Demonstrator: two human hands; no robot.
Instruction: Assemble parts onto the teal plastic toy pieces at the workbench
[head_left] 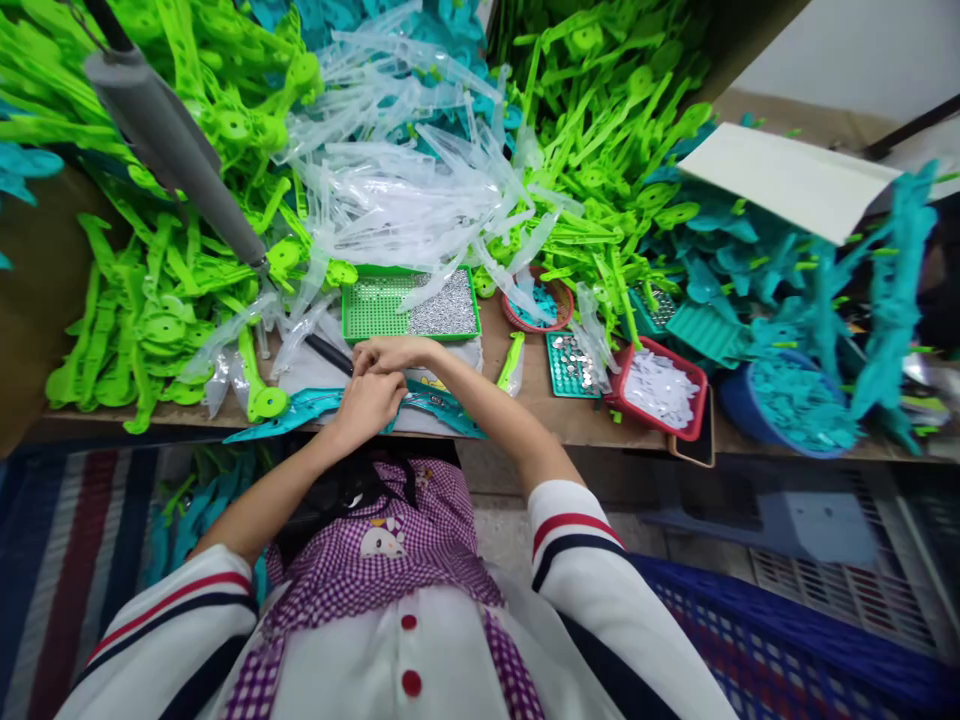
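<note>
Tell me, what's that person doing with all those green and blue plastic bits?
A person at a workbench has both hands together over a teal plastic piece lying at the bench's front edge. The left hand rests on it, and the right hand is just above, fingers curled; what they pinch is too small to tell. Behind sits a green tray of tiny silver bits, with heaps of green parts and clear parts all around.
</note>
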